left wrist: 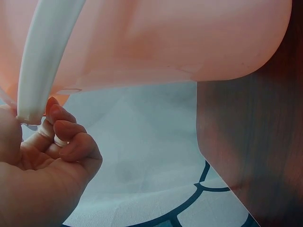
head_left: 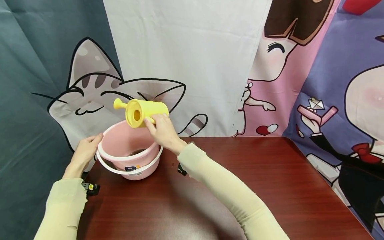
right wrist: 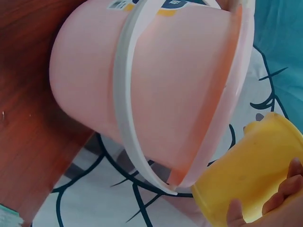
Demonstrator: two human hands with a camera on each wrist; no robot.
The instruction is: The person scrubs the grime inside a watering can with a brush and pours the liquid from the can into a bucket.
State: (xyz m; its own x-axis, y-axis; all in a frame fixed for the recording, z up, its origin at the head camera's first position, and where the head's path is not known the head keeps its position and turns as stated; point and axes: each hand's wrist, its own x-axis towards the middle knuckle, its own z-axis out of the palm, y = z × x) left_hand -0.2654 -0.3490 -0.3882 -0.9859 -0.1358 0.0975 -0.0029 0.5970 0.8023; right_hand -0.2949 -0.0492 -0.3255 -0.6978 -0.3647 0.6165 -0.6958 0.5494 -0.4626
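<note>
A pink bucket (head_left: pixel 120 141) with a white handle (head_left: pixel 109 168) stands at the table's left back. My left hand (head_left: pixel 84 151) grips its left rim; in the left wrist view, its curled fingers (left wrist: pixel 78 146) are beside the handle's end. A yellow watering can (head_left: pixel 154 108) lies tipped on its side above the bucket, spout (head_left: pixel 119 104) pointing left and round opening facing the bucket side. My right hand (head_left: pixel 163 131) holds the can from its near right side. A dark patch shows at the bucket's bottom. The right wrist view shows the can (right wrist: pixel 251 170) beside the bucket's rim.
The reddish-brown table (head_left: pixel 255 186) reaches far to the right of the bucket. A cartoon-printed cloth (head_left: pixel 192 60) hangs close behind it. A small pale green item (right wrist: pixel 8 217) lies at the corner of the right wrist view.
</note>
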